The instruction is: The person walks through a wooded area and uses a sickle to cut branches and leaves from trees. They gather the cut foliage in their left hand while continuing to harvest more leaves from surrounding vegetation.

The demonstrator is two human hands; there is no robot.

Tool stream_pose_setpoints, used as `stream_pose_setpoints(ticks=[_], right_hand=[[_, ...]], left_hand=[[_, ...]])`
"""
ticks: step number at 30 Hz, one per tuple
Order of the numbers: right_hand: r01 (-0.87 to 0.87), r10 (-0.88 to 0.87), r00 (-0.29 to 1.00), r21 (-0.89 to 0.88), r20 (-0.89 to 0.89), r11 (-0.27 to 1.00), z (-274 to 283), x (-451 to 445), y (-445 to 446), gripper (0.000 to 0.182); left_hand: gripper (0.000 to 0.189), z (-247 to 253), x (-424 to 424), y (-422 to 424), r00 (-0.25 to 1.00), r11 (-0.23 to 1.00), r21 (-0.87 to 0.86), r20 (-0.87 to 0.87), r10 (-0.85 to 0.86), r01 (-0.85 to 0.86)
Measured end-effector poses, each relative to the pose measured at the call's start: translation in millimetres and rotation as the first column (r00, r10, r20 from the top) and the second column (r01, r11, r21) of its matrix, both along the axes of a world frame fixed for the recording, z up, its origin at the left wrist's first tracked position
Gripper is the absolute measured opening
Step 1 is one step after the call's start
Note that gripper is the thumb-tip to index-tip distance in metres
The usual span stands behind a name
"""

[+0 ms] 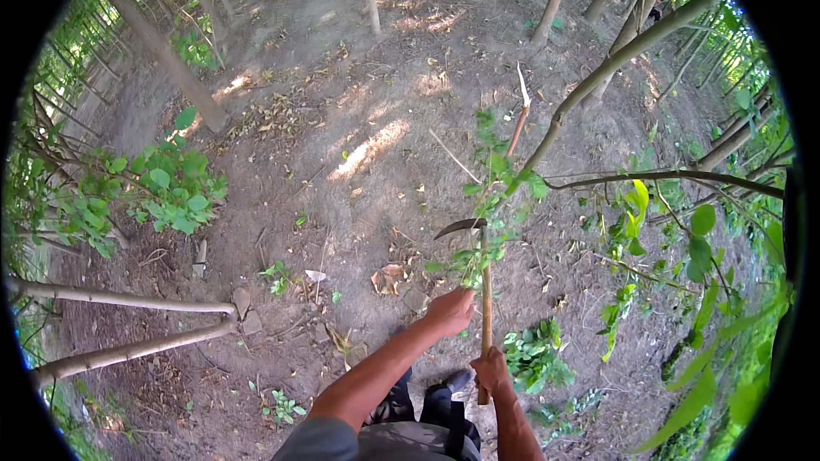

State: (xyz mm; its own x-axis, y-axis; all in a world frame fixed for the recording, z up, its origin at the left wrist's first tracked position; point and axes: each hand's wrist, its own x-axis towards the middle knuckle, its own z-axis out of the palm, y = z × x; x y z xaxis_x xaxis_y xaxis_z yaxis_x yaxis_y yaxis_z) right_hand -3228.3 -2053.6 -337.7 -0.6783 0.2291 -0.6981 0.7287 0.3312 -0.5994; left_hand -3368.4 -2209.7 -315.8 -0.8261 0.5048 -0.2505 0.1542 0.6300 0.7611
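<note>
My right hand grips the lower end of a sickle's wooden handle. The sickle's curved, dark blade points left at the top of the handle. Left of the handle, my left hand is closed around the near end of a leafy green branch. Its leaves reach away from me, beside and partly behind the sickle. The fingers hide where the stem is held. Below the handle, near my right hand, a heap of leafy cuttings lies on the soil.
A slanting trunk crosses the upper right, with a thin dark branch below it. A stem with a pale, splintered tip stands ahead. A forked trunk and leafy shoots are at left. Foliage hangs close at right.
</note>
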Motion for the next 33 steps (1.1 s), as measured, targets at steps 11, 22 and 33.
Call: stream_pose_setpoints(ticks=[11, 22, 33], right_hand=[[-0.261, 0.214, 0.961, 0.311, 0.176, 0.914, -1, 30, 7, 0.04], [-0.308, 0.232, 0.943, 0.36, 0.24, 0.881, 11, 26, 11, 0.035], [-0.288, 0.217, 0.95, 0.366, 0.224, 0.885, 7, 36, 8, 0.035]], left_hand=[[0.04, -90, 62, 50, 0.894, 0.887, -0.302, -0.174, -0.412, 0.35], [0.013, -16, -47, 94, 0.529, 0.738, -0.618, -0.545, -0.65, 0.27], [0.02, -41, -163, 51, 0.826, 0.585, -0.804, -0.255, -0.503, 0.108]])
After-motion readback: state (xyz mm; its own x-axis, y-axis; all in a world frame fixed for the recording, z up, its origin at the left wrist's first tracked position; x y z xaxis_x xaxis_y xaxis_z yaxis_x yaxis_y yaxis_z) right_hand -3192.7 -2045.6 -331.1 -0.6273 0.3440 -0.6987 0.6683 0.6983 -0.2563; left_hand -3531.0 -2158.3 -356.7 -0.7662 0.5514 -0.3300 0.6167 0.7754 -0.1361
